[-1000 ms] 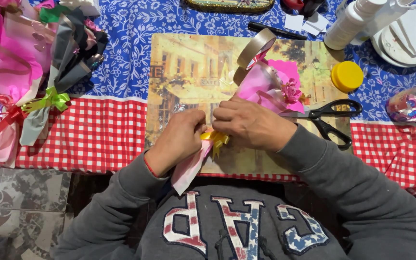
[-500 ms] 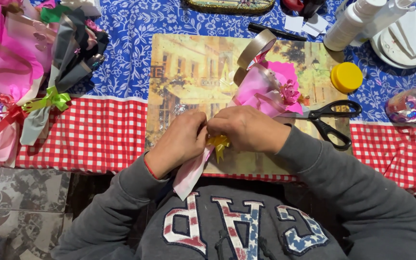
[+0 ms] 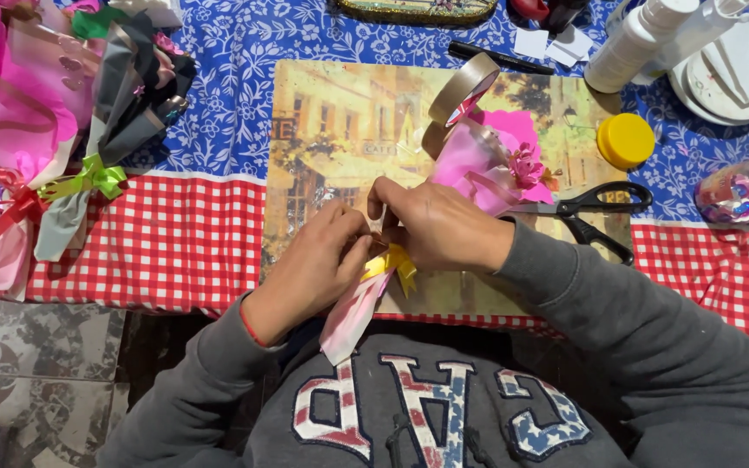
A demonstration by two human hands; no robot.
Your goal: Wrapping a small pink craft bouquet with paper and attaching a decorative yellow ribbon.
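Head view showing both hands meeting over a small pink-wrapped cone bouquet (image 3: 359,305), lying at the near edge of a picture-printed placemat (image 3: 340,147) and pointing its narrow tail toward the grey sweatshirt. Left hand (image 3: 312,267) curling closed, fingertips pinching the wrapper's neck. Right hand (image 3: 435,227) closing from above, fingers pressing down on a yellow ribbon bow (image 3: 394,260) sitting at that neck; exact hold of the ribbon ends hidden under the knuckles, so impossible to tell.

Risks, judging from this pose: bow slipping loose or untwisting if either pinch eases, since both hands are crowding one tiny spot. Thin wrapper probably creasing or tearing under hard pressing. Tail overhanging the table edge, so the whole piece likely dropping to the floor on release. Black-handled scissors (image 3: 595,211) lying just beside the right wrist, near enough to be knocked by a sleeve.

Counting: one bouquet in hand, one yellow bow on it, one pair of scissors, one tan tape roll (image 3: 461,87), one yellow round lid (image 3: 625,139), one black pen (image 3: 498,57), two white bottles (image 3: 643,39). Finished bouquets (image 3: 54,113) heaping at the far left, overlapping too much for an exact count.
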